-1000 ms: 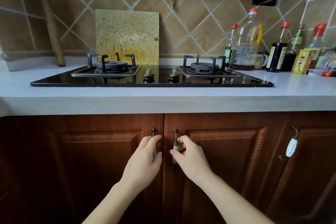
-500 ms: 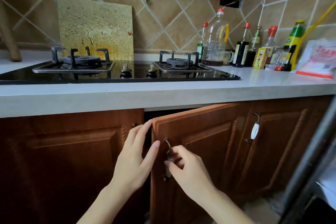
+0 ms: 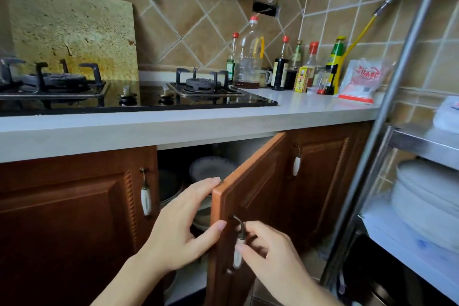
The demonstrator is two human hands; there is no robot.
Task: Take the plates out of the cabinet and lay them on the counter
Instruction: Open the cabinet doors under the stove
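The brown cabinet door (image 3: 250, 181) under the stove stands partly open. My right hand (image 3: 268, 253) pinches its metal and white handle (image 3: 239, 243). My left hand (image 3: 181, 226) holds the door's free edge, fingers behind it and thumb on the front. Inside the dark cabinet, pale plates (image 3: 211, 169) stand upright, and more dishes (image 3: 171, 186) sit below them, partly hidden by my left hand. The white counter (image 3: 149, 126) runs above.
A black gas hob (image 3: 139, 99) fills the counter's left and middle. Bottles (image 3: 280, 67) and a red and white bag (image 3: 362, 79) crowd the back right corner. A steel rack (image 3: 387, 97) with stacked white plates (image 3: 427, 201) stands close on the right. The left cabinet door (image 3: 74, 206) is closed.
The right cabinet door has swung further open, showing plates inside. My left hand moved from the gap onto the door's edge. My view shifted right, bringing the steel rack in.
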